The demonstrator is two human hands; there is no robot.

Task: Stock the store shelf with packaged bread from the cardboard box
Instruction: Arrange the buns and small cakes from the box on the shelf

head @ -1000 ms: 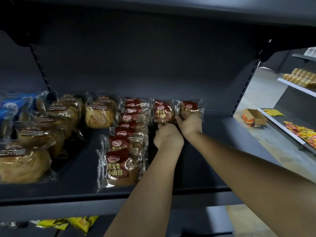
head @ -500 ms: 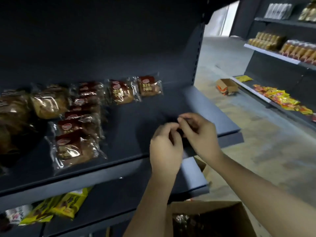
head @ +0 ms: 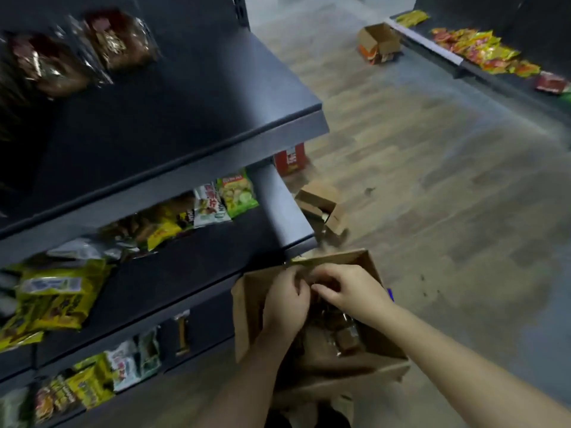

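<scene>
Bread packs point(head: 343, 333), axis unclear, in open-topped cardboard box point(head: 251, 307), left hand point(head: 285, 302), right hand point(head: 350, 291) curled, grip unclear

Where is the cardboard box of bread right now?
In the head view the cardboard box sits low and centre, beside the right end of the dark shelving, with the left hand and right hand over its open top.
</scene>
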